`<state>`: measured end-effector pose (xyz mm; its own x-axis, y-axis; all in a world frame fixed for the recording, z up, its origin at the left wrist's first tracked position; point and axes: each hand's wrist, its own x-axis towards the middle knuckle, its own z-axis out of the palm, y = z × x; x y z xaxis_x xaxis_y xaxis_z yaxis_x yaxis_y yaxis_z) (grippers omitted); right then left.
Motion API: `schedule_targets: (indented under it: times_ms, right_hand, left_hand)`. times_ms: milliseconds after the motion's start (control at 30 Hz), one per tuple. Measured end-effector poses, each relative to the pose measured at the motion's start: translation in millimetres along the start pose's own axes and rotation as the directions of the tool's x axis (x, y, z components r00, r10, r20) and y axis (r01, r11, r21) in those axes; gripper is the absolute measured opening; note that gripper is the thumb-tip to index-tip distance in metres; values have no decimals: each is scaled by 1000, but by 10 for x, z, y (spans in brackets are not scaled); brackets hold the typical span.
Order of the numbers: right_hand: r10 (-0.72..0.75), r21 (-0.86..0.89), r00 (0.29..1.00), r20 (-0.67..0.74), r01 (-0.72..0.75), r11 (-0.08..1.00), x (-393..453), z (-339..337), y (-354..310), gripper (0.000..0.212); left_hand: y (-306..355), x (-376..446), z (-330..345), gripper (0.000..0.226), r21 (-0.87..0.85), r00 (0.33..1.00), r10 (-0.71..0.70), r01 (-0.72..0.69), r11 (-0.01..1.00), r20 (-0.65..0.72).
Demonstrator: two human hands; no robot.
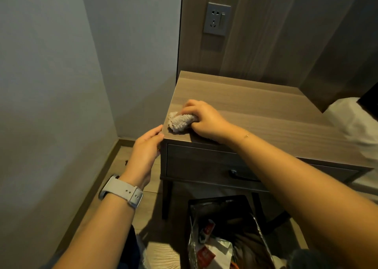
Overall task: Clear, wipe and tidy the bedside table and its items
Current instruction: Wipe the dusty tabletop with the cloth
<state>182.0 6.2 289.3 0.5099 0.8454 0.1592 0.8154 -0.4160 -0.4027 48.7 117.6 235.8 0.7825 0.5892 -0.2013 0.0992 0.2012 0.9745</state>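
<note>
The wooden bedside table (255, 109) has a bare top and one drawer with a dark handle (235, 173). My right hand (204, 119) presses a bunched pale cloth (180, 122) onto the top near its front left corner. My left hand (146, 151) is cupped against that corner's edge, fingers apart and palm toward the table, with nothing in it. A pale watch strap sits on that wrist.
A black bin (229, 234) lined with clear plastic and holding wrappers stands on the floor before the table. A white pillow (351, 121) lies to the right. A wall socket (216, 19) is above the table. A grey wall closes the left side.
</note>
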Motion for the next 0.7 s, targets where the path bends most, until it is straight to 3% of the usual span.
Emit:
schedule_targets:
  times_ms: [133, 233, 333, 567, 700]
  right_hand:
    - [-95, 80, 988, 123, 86, 993, -478, -130, 41, 50]
    - [-27, 151, 963, 267, -15, 988, -746, -350, 58, 48]
    - [59, 188, 930, 362, -135, 973, -718, -615, 63, 33]
    - [21, 120, 992, 125, -37, 992, -57, -240, -128, 31]
    - [-26, 125, 999, 32, 22, 992, -227, -6, -165, 38]
  left_hand:
    - [-17, 24, 3, 36, 10, 1000, 26, -25, 1000, -4]
    - [-14, 40, 7, 35, 1, 1000, 27, -27, 1000, 3]
    - [12, 14, -7, 33, -18, 1000, 19, -19, 1000, 22]
    - [-3, 71, 2, 37, -29, 999, -44, 43, 999, -25]
    - [23, 78, 43, 43, 3, 999, -1, 1, 1000, -47]
